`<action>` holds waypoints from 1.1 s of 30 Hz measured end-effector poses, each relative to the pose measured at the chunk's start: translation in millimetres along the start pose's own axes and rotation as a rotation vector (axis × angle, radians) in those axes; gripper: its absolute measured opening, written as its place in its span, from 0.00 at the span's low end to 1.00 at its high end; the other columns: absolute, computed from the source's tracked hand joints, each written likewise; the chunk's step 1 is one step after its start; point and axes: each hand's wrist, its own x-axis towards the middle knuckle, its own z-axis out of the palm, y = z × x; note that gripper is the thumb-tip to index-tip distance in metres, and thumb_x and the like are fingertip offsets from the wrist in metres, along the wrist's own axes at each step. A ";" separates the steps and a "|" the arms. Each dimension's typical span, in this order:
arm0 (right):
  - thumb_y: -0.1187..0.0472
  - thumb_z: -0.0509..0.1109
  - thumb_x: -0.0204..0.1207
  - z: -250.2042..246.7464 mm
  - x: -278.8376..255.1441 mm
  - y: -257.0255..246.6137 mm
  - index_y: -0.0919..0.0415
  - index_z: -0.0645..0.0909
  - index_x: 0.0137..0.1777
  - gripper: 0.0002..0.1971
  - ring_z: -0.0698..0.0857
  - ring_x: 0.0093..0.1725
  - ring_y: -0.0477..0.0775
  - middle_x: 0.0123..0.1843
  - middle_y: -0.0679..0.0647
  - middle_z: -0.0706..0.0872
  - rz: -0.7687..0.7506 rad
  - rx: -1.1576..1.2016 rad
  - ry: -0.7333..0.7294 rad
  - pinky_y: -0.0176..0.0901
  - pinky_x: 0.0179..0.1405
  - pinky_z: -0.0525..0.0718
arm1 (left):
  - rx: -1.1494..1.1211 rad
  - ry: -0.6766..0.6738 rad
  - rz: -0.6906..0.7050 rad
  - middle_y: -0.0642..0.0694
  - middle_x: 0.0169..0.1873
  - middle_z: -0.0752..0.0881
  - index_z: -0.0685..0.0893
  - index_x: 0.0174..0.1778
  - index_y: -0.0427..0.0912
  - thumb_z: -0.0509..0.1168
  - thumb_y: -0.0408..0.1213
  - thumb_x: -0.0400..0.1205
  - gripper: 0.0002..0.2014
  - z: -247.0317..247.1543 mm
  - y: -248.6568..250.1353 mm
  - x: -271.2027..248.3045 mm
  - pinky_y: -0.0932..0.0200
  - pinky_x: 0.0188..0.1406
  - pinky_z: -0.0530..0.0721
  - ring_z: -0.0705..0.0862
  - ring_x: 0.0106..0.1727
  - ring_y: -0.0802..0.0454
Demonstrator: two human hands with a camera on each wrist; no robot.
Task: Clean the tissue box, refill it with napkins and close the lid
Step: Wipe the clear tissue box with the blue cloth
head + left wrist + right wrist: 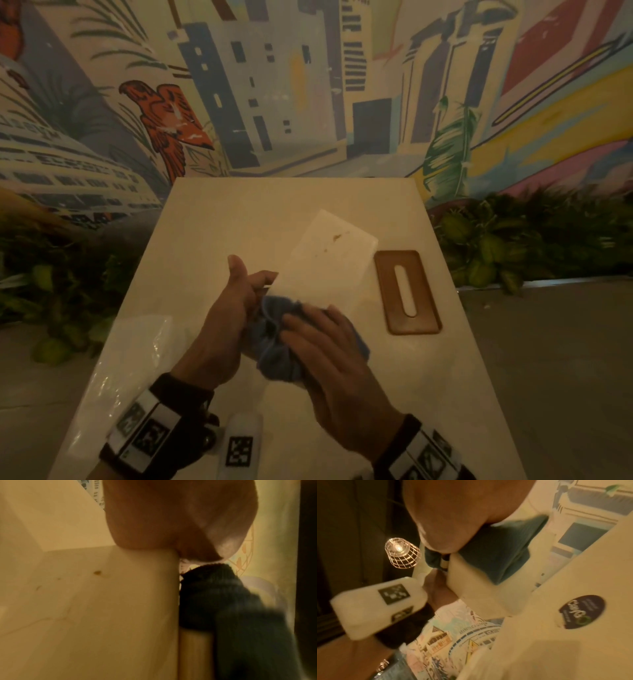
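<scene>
A white tissue box (329, 253) without its lid is held tilted over the table, with small brown stains on its upper face. My left hand (246, 291) grips the box's near end, thumb raised. My right hand (308, 335) holds a bunched blue cloth (277, 346) against that same end. The brown lid (406, 291) with its long slot lies flat on the table to the right. In the left wrist view the stained box (102, 601) sits beside the cloth (231, 601). In the right wrist view the cloth (496, 550) presses on the box (539, 615), which bears a dark round sticker.
A clear plastic pack of napkins (130, 359) lies at the table's near left. A white bottle (239, 445) with a black tag stands at the near edge between my wrists. The pale table (239, 212) ends at a painted wall, with green plants (513, 240) on both sides.
</scene>
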 end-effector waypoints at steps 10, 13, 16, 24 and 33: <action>0.51 0.53 0.87 -16.7 28.7 33.7 0.58 0.70 0.73 0.19 0.66 0.81 0.55 0.76 0.52 0.74 0.129 0.075 0.284 0.68 0.79 0.60 | 0.028 -0.060 0.050 0.39 0.45 0.92 0.86 0.53 0.45 0.38 0.69 0.72 0.40 2.8 -3.7 -1.7 0.49 0.47 0.86 0.90 0.45 0.44; 0.48 0.49 0.88 -14.9 32.4 10.0 0.56 0.69 0.74 0.20 0.65 0.81 0.51 0.75 0.54 0.77 -0.003 -0.023 0.045 0.56 0.83 0.56 | -0.047 -0.073 0.033 0.38 0.42 0.91 0.88 0.46 0.44 0.39 0.68 0.73 0.39 1.5 7.7 0.8 0.49 0.46 0.87 0.89 0.46 0.42; 0.56 0.58 0.84 -13.4 22.4 9.7 0.56 0.69 0.75 0.20 0.62 0.83 0.52 0.78 0.53 0.74 -0.164 -0.095 -0.143 0.51 0.84 0.55 | -0.074 -0.087 0.054 0.43 0.36 0.92 0.88 0.46 0.45 0.36 0.66 0.77 0.38 -1.5 12.0 2.5 0.53 0.38 0.90 0.91 0.38 0.47; 0.56 0.52 0.87 -38.8 53.6 66.6 0.59 0.70 0.76 0.20 0.66 0.81 0.53 0.78 0.56 0.74 0.040 -0.122 0.064 0.57 0.81 0.63 | 0.061 -0.076 0.114 0.43 0.37 0.92 0.83 0.51 0.45 0.37 0.67 0.69 0.39 -1.1 7.5 9.6 0.56 0.35 0.90 0.90 0.39 0.46; 0.63 0.66 0.81 -22.2 44.1 51.9 0.55 0.69 0.77 0.24 0.62 0.83 0.50 0.80 0.51 0.70 -0.134 -0.109 -0.066 0.54 0.81 0.64 | 0.061 -0.076 0.228 0.45 0.36 0.93 0.86 0.46 0.42 0.42 0.71 0.76 0.38 -7.7 16.9 12.9 0.62 0.34 0.88 0.91 0.39 0.51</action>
